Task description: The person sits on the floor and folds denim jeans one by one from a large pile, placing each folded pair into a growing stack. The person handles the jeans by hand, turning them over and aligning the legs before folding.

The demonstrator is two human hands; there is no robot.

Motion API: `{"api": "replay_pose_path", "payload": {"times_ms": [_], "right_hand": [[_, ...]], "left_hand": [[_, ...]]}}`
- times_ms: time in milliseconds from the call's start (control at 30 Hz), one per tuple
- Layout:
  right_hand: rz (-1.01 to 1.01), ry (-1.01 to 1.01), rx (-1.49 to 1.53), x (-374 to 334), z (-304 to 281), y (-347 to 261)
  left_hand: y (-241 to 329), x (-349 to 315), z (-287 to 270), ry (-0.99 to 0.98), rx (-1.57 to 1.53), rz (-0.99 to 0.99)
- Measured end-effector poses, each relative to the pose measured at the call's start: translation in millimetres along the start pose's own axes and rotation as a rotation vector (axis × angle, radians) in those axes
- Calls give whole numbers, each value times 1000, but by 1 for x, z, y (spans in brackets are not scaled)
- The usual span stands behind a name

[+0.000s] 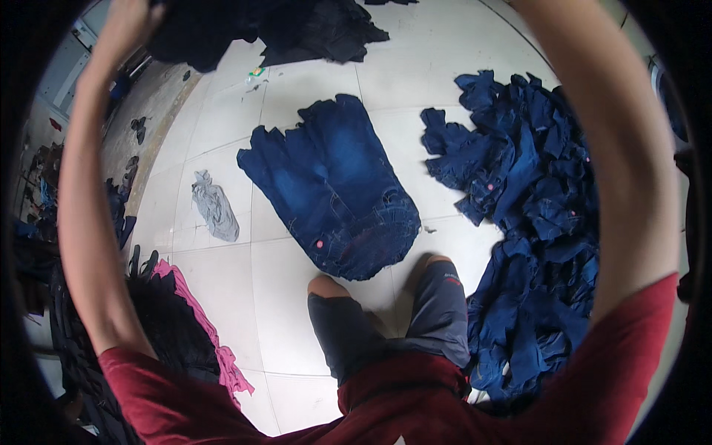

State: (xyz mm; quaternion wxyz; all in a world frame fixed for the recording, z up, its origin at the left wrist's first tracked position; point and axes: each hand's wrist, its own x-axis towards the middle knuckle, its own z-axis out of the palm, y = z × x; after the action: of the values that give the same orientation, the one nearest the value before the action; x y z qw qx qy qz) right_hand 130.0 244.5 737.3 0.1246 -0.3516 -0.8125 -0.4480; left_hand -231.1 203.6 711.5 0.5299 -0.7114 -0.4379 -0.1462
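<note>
You are raising both arms high, the left hand (pixel 130 18) gripping the top edge of a dark garment (pixel 259 30) held up ahead of you; your right hand is leaving the picture, fingers impossible to tell.

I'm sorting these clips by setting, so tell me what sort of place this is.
Probably a garment workshop or clothes-sorting room. A neat stack of blue denim pieces lies on the white tiled floor, a loose heap of denim lies to the right, and the left hand lifts a dark garment.
</note>
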Motion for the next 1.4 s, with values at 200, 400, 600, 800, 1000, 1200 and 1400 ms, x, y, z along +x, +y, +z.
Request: {"api": "replay_pose_path", "payload": {"times_ms": [200,400,600,800,1000,1200,1400], "right_hand": [[-23,48,85,-175,185,-193],[97,-667,588,-457,189,-464],[864,-810,1068,-507,161,-546],[1109,-454,786,-576,53,-493],[1844,-1538,99,-760,-52,-488],[2211,-1151,333,-849,-47,-495],[2700,-102,579,-823,-125,-435]], "left_hand": [[190,-230,102,-87,-667,-112],[464,-466,12,-1242,-825,-51],[496,-515,-14,-1096,-764,-83],[464,-486,-43,-851,-969,-187],[490,-462,-116,-692,-1049,-304],[537,-433,-160,-750,-1617,-187],[622,-396,-185,-1519,-2122,-344]]}}
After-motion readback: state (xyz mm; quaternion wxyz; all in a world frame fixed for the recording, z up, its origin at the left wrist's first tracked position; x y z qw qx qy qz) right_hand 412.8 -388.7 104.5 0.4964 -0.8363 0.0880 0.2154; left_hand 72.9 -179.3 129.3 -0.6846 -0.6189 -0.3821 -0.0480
